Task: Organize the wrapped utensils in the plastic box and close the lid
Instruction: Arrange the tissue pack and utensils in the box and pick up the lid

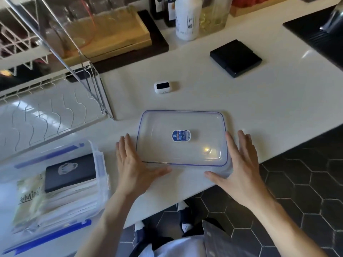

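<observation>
Here, both hands, left (132,162) and right (239,164), flank the lid (181,138), fingers spread; the box (55,186) holds packets.

lid (181,139) flat on counter (204,89); both hands (open) flank it

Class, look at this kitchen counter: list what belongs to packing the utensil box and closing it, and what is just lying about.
Belongs to the job:
plastic box holding wrapped packets
clear lid
left hand
right hand

Just lying about:
small white gadget
black square pad
white bottle
dish rack
wooden board
</observation>
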